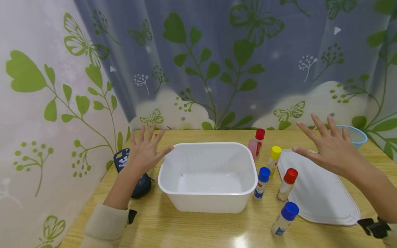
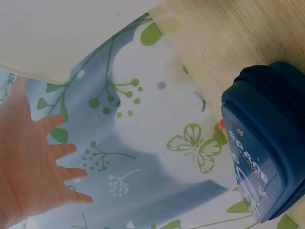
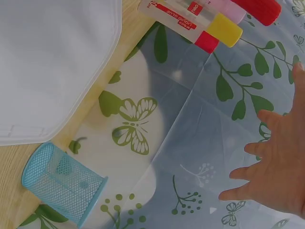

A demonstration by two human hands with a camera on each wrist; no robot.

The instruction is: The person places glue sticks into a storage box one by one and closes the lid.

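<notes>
Fingers spread, my left hand (image 1: pixel 143 151) is raised near the left rim of a white plastic tub (image 1: pixel 211 203), holding nothing. My right hand (image 1: pixel 333 148), also spread and bare of any object, hovers over the white lid (image 1: pixel 319 193) on the right. Between tub and lid stand several liquid glue bottles: a blue-capped one (image 1: pixel 262 182), a yellow-capped one (image 1: pixel 274 159), a red-capped one (image 1: pixel 286 184) and another blue-capped one (image 1: pixel 284 218) nearer the front. Farther back, a red-capped bottle (image 1: pixel 260 141) stands beside a pink bottle (image 1: pixel 252 148). The tub's inside is bare.
A dark blue zipped pencil case (image 2: pixel 262 143) lies left of the tub, partly behind my left forearm in the head view. At the back right stands a light blue mesh cup (image 3: pixel 64 183). Patterned curtains (image 1: pixel 198 69) close off the back and left of the wooden table (image 1: pixel 173 230).
</notes>
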